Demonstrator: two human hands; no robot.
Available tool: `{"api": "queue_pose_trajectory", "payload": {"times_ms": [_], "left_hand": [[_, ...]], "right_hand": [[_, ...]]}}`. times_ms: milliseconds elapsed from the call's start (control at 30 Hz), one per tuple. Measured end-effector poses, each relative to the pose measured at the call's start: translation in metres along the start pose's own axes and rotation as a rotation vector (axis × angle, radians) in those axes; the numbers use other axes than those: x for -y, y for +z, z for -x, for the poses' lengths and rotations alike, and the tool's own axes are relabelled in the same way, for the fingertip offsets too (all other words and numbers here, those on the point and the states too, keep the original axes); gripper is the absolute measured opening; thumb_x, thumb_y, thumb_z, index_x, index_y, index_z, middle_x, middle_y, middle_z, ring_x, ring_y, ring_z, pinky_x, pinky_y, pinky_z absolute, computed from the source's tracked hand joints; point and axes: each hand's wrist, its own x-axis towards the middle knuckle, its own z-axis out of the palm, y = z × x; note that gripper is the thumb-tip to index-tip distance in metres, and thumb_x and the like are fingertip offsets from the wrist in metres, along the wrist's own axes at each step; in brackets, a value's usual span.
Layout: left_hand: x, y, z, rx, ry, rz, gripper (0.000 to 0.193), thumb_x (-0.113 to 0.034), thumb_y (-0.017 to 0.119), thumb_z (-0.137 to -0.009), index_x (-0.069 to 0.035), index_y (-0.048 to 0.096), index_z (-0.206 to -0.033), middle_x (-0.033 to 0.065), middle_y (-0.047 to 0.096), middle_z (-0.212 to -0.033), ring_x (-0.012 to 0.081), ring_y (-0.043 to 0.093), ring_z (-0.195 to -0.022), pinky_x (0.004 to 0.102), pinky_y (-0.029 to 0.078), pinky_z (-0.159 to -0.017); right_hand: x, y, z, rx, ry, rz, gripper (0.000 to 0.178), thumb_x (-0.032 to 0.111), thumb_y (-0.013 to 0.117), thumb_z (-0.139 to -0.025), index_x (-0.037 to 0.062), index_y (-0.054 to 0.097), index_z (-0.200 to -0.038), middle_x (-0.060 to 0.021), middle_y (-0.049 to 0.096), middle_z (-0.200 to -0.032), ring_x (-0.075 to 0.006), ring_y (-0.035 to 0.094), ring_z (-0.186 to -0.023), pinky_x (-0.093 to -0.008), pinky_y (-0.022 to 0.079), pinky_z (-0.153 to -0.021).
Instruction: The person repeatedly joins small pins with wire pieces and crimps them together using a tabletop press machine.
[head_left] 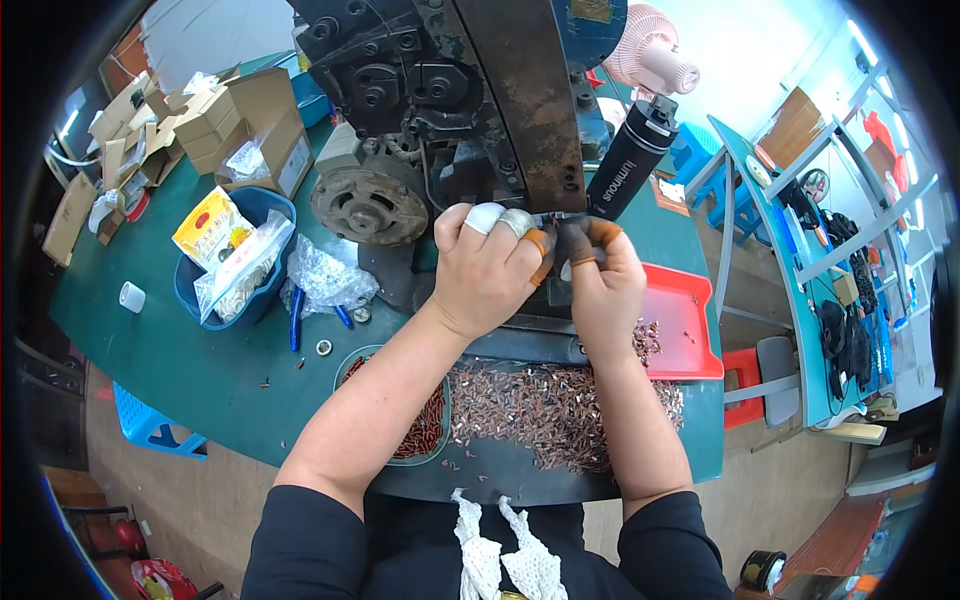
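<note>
Both my hands meet at the foot of a dark, worn press-like machine [545,110]. Finger covers, some white and some orange, wrap several fingertips. My left hand [485,268] is closed, its fingers curled and pinched at the machine's working point. From the other side my right hand [608,285] pinches at the same spot, its thumb and forefinger darkened. Whatever lies between the fingertips is too small to make out. Below my wrists spreads a heap of small copper-coloured metal pieces [525,405]. A round bowl [432,452] of reddish-brown small parts sits partly under my left forearm.
A red tray [685,335] with a few small pieces lies right of my right hand. Behind it leans a black bottle [632,160]; a pink fan [650,55] is further back. At left stand a blue basket [225,318] of packets, bubble wrap [328,275] and cardboard boxes [240,125].
</note>
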Motion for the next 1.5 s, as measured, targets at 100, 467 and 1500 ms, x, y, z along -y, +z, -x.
{"api": "queue_pose_trajectory", "payload": {"times_ms": [100,467,1500], "left_hand": [[0.000,-0.002,-0.003,-0.037,-0.013,0.032,0.029,-0.019,0.079,-0.064,-0.013,0.057,-0.083,0.0041,0.061,-0.093,0.0255,0.054,-0.092,0.0446,0.036,-0.087],[0.004,-0.039,-0.003,0.086,-0.153,0.042,0.025,-0.017,0.080,-0.066,-0.011,0.064,-0.083,0.0032,0.059,-0.092,0.0255,0.054,-0.089,0.0423,0.034,-0.087],[-0.021,-0.153,0.073,0.776,-0.627,-0.052,0.015,-0.015,0.079,-0.072,-0.009,0.072,-0.084,0.0072,0.058,-0.093,0.0287,0.052,-0.101,0.0507,0.025,-0.106]], "right_hand": [[0.003,0.003,-0.001,0.002,-0.045,0.041,0.014,0.011,0.062,-0.095,-0.0013,0.062,-0.102,0.0008,0.062,-0.085,-0.0046,0.052,-0.076,-0.0198,0.043,-0.065],[0.014,-0.004,0.007,-0.073,-0.134,0.164,0.020,0.009,0.070,-0.088,-0.0003,0.064,-0.104,-0.0037,0.064,-0.086,-0.0087,0.056,-0.076,-0.0225,0.045,-0.068],[0.043,-0.091,0.066,0.212,0.010,0.489,0.026,0.005,0.070,-0.087,0.0004,0.067,-0.112,-0.0045,0.063,-0.093,-0.0075,0.055,-0.075,-0.0224,0.045,-0.069]]}}
